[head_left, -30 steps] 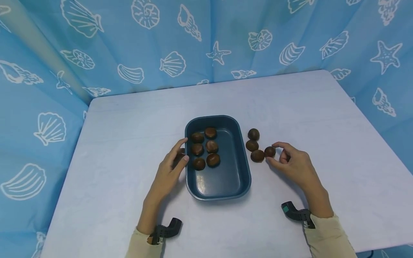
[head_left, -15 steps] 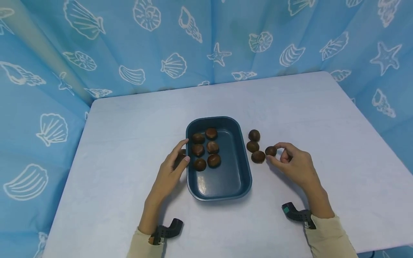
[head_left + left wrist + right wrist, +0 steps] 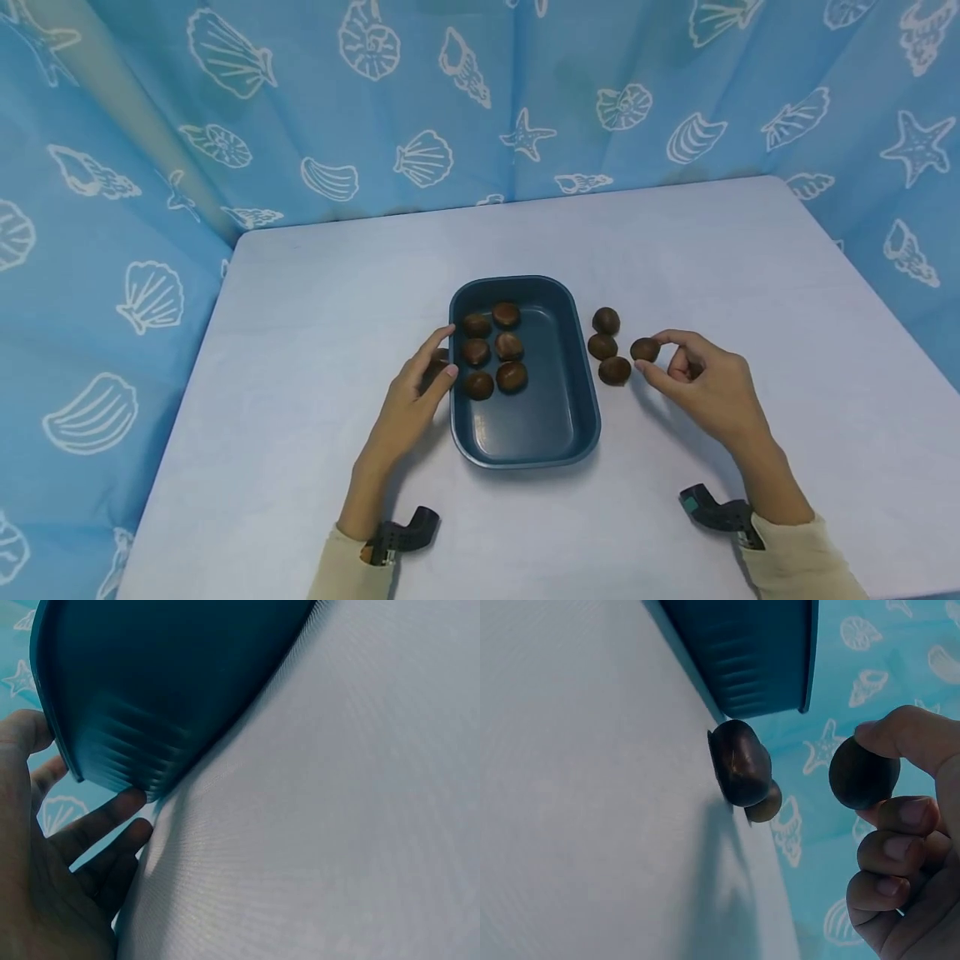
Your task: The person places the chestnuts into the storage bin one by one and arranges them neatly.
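With thumb and index finger my right hand (image 3: 708, 379) pinches a dark brown chestnut (image 3: 864, 773), held above the table in the right wrist view. Three more chestnuts lie just left of it, the nearest (image 3: 615, 371) closest to my fingertips. At the left side of a blue rectangular tray (image 3: 525, 463) is my left hand (image 3: 408, 402). Its thumb and index fingertip touch the rim, while other fingers lie along the ribbed outer wall (image 3: 142, 742). Inside the tray, several glossy chestnuts (image 3: 512, 377) sit in two columns toward the left.
A white cloth covers the table (image 3: 337, 292). Behind it and at the sides hangs a blue curtain (image 3: 465, 183) printed with white shells and starfish. Each wrist wears a black camera mount, such as the one on the left (image 3: 411, 533).
My right hand has raised the pinched chestnut slightly away from the one beside it. My left hand stays at the tray. The head view has shifted, so everything appears farther right.
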